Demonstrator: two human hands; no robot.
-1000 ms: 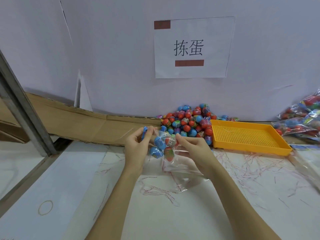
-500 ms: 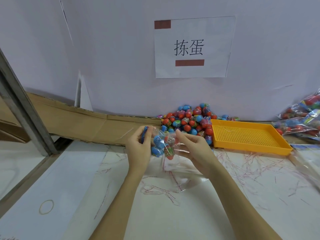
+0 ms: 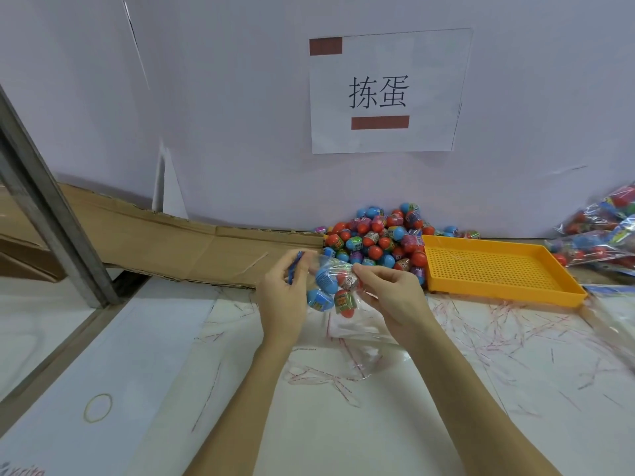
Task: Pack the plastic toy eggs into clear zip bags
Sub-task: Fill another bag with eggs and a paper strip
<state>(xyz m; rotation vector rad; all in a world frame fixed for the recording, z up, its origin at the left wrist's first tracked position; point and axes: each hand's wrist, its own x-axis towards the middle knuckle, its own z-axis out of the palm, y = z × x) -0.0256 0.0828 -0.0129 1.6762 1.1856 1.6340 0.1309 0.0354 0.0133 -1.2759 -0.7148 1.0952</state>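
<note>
A clear zip bag (image 3: 335, 286) with several blue and red toy eggs inside hangs between my two hands above the table. My left hand (image 3: 283, 297) pinches the bag's left top corner, where a blue strip shows. Pinching the bag's right top edge is my right hand (image 3: 395, 297). A pile of loose red, blue and purple eggs (image 3: 378, 238) lies against the wall just behind the bag. Flat empty clear bags (image 3: 354, 345) lie on the table under my wrists.
An orange perforated tray (image 3: 498, 269) sits right of the egg pile. Filled bags of eggs (image 3: 601, 235) are heaped at the far right. Cardboard (image 3: 171, 245) lines the back left, a metal post (image 3: 44, 214) stands left, and a rubber band (image 3: 98, 407) lies near left.
My hands have drawn a little closer together along the top of the bag, and the bag with its eggs has shifted slightly.
</note>
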